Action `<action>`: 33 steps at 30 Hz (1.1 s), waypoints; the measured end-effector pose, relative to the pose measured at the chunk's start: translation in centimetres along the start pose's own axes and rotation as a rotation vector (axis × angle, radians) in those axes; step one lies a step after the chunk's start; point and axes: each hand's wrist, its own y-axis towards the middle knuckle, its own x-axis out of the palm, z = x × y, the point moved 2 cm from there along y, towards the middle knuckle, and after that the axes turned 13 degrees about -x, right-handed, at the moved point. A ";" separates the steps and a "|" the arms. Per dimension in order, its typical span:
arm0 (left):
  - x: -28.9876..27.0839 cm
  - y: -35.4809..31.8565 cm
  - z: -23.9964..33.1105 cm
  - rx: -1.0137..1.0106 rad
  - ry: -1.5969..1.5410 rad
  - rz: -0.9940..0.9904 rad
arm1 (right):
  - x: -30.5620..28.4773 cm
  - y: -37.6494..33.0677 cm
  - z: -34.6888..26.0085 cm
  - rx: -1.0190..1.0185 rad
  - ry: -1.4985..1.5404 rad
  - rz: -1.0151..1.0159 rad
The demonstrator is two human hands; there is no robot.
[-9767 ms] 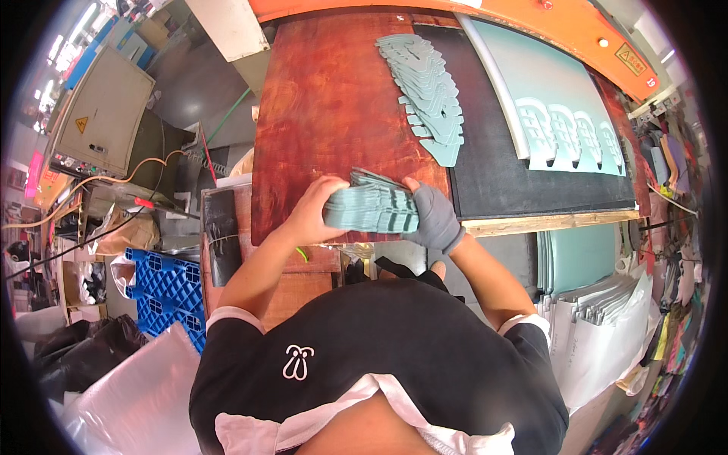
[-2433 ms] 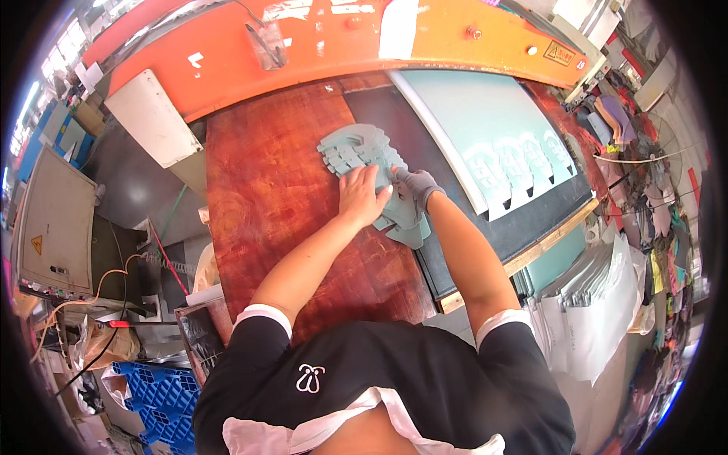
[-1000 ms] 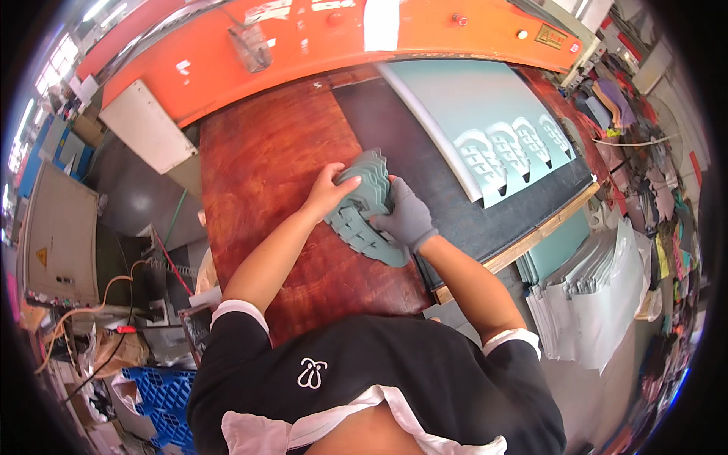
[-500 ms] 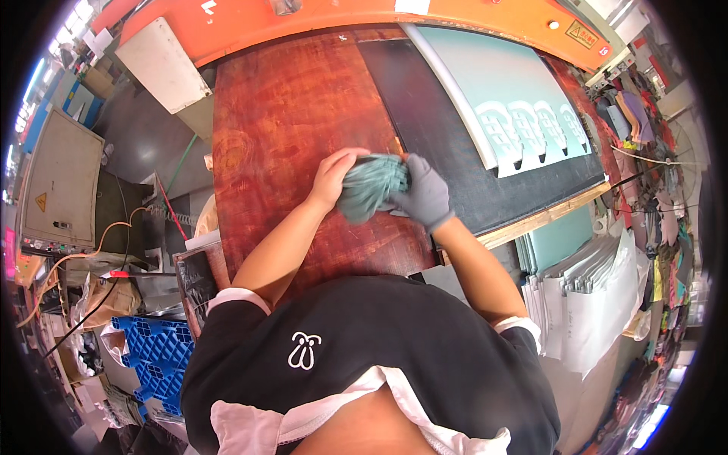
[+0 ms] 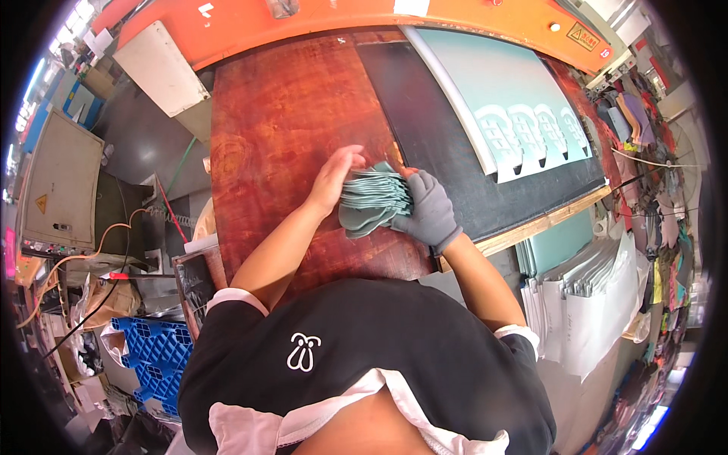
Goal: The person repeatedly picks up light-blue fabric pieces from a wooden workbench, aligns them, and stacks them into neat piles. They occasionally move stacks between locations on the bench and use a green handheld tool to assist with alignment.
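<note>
A bundle of thin grey-green cut pieces, stacked with rounded ends showing, is held over the reddish wooden table. My right hand, in a grey glove with a bare fingertip, grips the bundle from its right side. My bare left hand is at the bundle's left edge, its fingers stretched out and pointing away from me. Whether its palm touches the pieces is hard to see. Beyond my right hand, a pale green sheet with several curved cut-outs along its near end lies on a black board.
An orange machine beam spans the far side. White-wrapped sheets stand below the table at right. A blue plastic pallet and a grey cabinet are at left. Mixed scraps hang at far right.
The bundle was blurred by motion and is now steadier, with its layered edges visible. My right hand has come slightly nearer to me. The fingers of my left hand have straightened off the bundle.
</note>
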 end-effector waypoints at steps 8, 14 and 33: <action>1.0 1.0 1.4 -0.187 -0.080 0.016 | 0.0 1.2 -0.4 -0.047 -0.043 -0.021; -0.1 -0.6 0.9 -0.093 0.063 0.020 | -1.0 1.2 -2.0 0.116 -0.025 -0.087; 4.1 -5.6 -2.5 -0.493 -0.913 -0.262 | -0.3 7.1 -1.5 0.290 0.273 -0.096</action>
